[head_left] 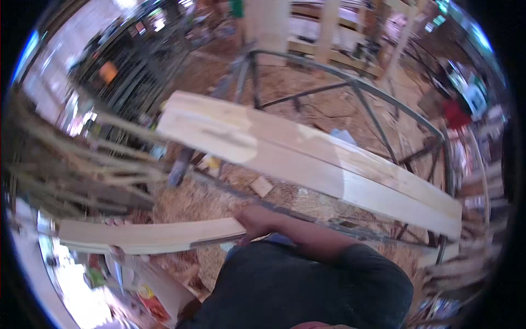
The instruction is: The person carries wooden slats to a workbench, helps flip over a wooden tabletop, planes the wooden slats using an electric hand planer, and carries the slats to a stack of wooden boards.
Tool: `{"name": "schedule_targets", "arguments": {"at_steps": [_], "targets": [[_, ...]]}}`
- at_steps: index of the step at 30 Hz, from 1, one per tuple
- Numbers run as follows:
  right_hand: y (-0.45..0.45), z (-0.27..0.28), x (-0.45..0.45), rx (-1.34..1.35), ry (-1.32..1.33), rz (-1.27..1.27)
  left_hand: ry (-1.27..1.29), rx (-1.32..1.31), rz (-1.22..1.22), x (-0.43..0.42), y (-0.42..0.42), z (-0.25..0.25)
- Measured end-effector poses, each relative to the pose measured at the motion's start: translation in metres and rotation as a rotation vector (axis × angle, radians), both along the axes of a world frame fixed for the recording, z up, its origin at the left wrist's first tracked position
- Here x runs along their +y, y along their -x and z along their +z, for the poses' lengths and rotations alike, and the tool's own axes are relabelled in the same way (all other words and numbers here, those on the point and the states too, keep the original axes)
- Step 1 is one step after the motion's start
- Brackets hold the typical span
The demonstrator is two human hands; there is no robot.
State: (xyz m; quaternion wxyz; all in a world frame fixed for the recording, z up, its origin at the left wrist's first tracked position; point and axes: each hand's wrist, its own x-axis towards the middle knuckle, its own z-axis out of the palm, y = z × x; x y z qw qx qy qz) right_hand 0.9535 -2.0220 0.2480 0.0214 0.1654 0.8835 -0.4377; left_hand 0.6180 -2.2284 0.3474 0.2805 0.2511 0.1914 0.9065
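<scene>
A pale wooden plank (159, 234) lies across the lower left of the head view, held in both my hands. My left hand (116, 251) is closed around its left part, with fingertips showing over the far edge and the rest of the hand at the near edge. At the plank's right end, close to my body, my right hand (255, 221) grips the end; some of its fingers are hidden. Beyond my hands, wide pale boards (296, 148) lie side by side at a slant on a metal frame, apart from the held plank.
The dark metal frame (350, 82) stands on a floor strewn with wood shavings (186, 205). A small wood offcut (262, 186) lies below the boards. Blurred lengths of wood (82, 164) crowd the left, and more timber (471, 257) is stacked at right. Upright boards (271, 27) stand at the back.
</scene>
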Motion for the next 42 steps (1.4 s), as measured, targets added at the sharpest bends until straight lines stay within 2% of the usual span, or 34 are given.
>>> {"name": "schedule_targets", "arguments": {"at_steps": [3,6,8,10,12,15,16,20,22,25,29,33,35,36,38,42], "targets": [[0.055,0.003,-0.008,-0.032,0.049,0.068,0.068,0.073,0.013,-0.067,0.067,-0.020],[0.134,0.005,-0.027,-0.101,0.057,0.110,0.098,-0.020,0.291,-0.099,0.121,-0.044],[0.176,0.000,-0.039,-0.162,0.049,0.153,0.123,-0.152,0.351,-0.132,0.164,-0.064],[0.207,-0.012,-0.046,-0.198,0.041,0.213,0.110,-0.108,0.309,-0.139,0.184,-0.045],[0.244,-0.016,-0.048,-0.160,0.122,0.256,0.084,0.066,0.173,-0.139,0.209,-0.022],[0.289,-0.002,-0.037,-0.125,0.137,0.314,0.095,0.137,0.259,-0.120,0.247,-0.005],[0.299,-0.002,-0.032,-0.110,0.159,0.318,0.186,-0.003,0.386,-0.116,0.253,-0.002],[0.356,-0.003,-0.006,-0.124,0.078,0.315,0.154,0.038,0.331,-0.094,0.319,-0.006],[0.387,-0.017,0.007,-0.021,0.153,0.315,0.201,0.054,0.300,-0.087,0.354,0.002],[0.440,-0.010,0.036,0.020,0.233,0.311,0.132,-0.020,0.273,-0.057,0.389,0.031],[0.495,0.002,0.071,0.119,0.347,0.234,0.192,-0.008,0.226,-0.001,0.443,0.058],[0.543,0.004,0.093,0.205,0.384,0.075,0.345,0.022,0.203,0.097,0.447,0.027],[0.572,-0.009,0.107,0.208,0.323,-0.009,0.409,0.150,0.158,0.132,0.478,0.002],[0.585,-0.009,0.117,0.116,0.345,-0.024,0.436,0.209,0.127,0.148,0.496,-0.009],[0.609,-0.014,0.129,0.127,0.366,-0.085,0.552,0.129,-0.002,0.172,0.534,-0.017],[0.682,-0.044,0.150,0.272,0.196,-0.273,0.401,0.283,-0.204,0.258,0.607,-0.005]]}}
